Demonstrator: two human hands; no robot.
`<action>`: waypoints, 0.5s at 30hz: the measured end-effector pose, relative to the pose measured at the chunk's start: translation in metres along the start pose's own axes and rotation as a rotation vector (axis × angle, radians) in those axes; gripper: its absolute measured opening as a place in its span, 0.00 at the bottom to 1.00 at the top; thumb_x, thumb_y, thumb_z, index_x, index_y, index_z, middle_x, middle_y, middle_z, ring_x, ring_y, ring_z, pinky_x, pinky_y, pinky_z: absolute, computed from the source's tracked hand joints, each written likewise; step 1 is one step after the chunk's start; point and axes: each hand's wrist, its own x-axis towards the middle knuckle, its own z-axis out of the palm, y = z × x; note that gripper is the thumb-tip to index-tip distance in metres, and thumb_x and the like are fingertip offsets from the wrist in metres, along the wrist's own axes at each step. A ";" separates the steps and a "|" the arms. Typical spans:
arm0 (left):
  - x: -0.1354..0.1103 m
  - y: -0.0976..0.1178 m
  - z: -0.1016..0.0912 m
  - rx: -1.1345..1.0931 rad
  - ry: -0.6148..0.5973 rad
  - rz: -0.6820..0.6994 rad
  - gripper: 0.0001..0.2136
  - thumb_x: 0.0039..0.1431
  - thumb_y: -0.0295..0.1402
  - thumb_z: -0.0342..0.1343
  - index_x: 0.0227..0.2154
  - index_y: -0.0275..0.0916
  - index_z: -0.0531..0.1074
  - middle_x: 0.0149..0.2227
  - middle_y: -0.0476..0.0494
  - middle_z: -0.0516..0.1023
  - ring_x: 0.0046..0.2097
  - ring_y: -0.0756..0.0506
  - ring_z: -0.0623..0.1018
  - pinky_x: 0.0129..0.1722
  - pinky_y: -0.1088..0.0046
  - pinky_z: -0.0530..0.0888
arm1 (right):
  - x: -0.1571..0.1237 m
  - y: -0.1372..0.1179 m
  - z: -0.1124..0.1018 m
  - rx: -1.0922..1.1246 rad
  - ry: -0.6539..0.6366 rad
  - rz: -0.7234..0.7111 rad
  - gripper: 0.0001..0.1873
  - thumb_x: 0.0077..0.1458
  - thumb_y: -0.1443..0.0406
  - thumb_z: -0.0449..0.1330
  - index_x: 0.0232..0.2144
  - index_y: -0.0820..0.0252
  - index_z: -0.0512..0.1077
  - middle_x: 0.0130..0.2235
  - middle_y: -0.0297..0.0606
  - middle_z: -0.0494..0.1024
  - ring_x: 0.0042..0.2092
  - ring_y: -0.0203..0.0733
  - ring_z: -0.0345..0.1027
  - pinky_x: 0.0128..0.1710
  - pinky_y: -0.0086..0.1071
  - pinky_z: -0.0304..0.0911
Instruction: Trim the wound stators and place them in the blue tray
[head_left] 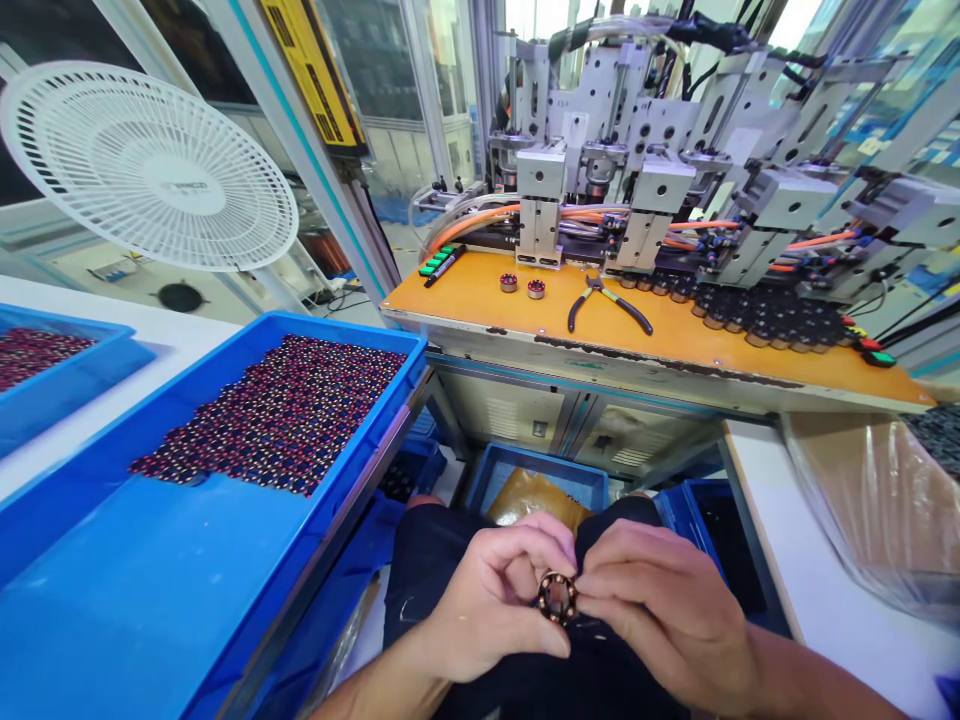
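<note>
In the lower middle of the head view, above my lap, I hold a small ring-shaped stator [556, 598], dark with copper-coloured spots around its open centre. My left hand [499, 600] grips its left side between curled fingers and thumb. On the opposite side, my right hand [660, 605] pinches the ring's edge with its fingertips. The fingers cover part of its rim. To the left, a blue tray [187, 560] carries many similar small round parts [277, 410] packed tightly in its far half.
Ahead is an orange bench [465, 300] with pliers [600, 300], two loose round parts [521, 287] and rows of dark cylinders [780, 315]. A multi-station machine [622, 150] stands behind. A white fan [165, 175] is at left; a plastic-covered carton [877, 490] sits right.
</note>
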 end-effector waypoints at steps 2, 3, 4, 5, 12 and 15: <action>0.000 0.000 0.001 0.094 0.006 0.093 0.16 0.41 0.27 0.74 0.36 0.45 0.82 0.38 0.47 0.73 0.34 0.52 0.71 0.35 0.77 0.69 | -0.003 -0.001 0.006 -0.006 0.056 0.060 0.05 0.62 0.73 0.57 0.35 0.63 0.72 0.30 0.36 0.75 0.31 0.32 0.69 0.31 0.25 0.65; 0.000 0.000 0.001 0.123 0.012 0.129 0.17 0.42 0.26 0.73 0.38 0.47 0.81 0.39 0.47 0.73 0.36 0.52 0.71 0.37 0.76 0.69 | -0.004 -0.001 0.008 -0.021 0.086 0.067 0.05 0.63 0.72 0.56 0.34 0.63 0.71 0.30 0.36 0.74 0.30 0.31 0.69 0.31 0.24 0.65; -0.001 0.000 0.000 0.140 0.020 0.146 0.20 0.42 0.27 0.74 0.40 0.48 0.81 0.41 0.47 0.73 0.38 0.51 0.72 0.38 0.76 0.69 | -0.005 -0.001 0.011 -0.043 0.113 0.063 0.06 0.63 0.72 0.55 0.34 0.63 0.70 0.29 0.36 0.74 0.30 0.31 0.69 0.30 0.24 0.65; -0.002 0.000 -0.001 0.146 0.030 0.136 0.23 0.41 0.29 0.75 0.43 0.48 0.79 0.41 0.47 0.73 0.39 0.50 0.72 0.39 0.76 0.69 | -0.006 -0.001 0.013 -0.067 0.132 0.054 0.06 0.63 0.71 0.54 0.34 0.63 0.70 0.29 0.36 0.74 0.30 0.32 0.69 0.31 0.25 0.65; -0.009 0.005 -0.007 0.162 0.039 -0.130 0.12 0.54 0.34 0.68 0.41 0.39 0.77 0.28 0.50 0.74 0.29 0.55 0.72 0.30 0.81 0.68 | -0.010 0.002 0.012 -0.166 0.175 -0.005 0.08 0.64 0.71 0.53 0.32 0.62 0.70 0.28 0.35 0.74 0.29 0.31 0.70 0.31 0.24 0.67; -0.010 -0.001 -0.005 0.095 0.017 -0.062 0.11 0.56 0.31 0.66 0.43 0.39 0.76 0.28 0.49 0.76 0.28 0.54 0.75 0.30 0.81 0.72 | -0.017 0.005 0.008 -0.309 0.118 -0.039 0.04 0.62 0.70 0.56 0.35 0.60 0.70 0.29 0.35 0.76 0.31 0.33 0.73 0.32 0.23 0.69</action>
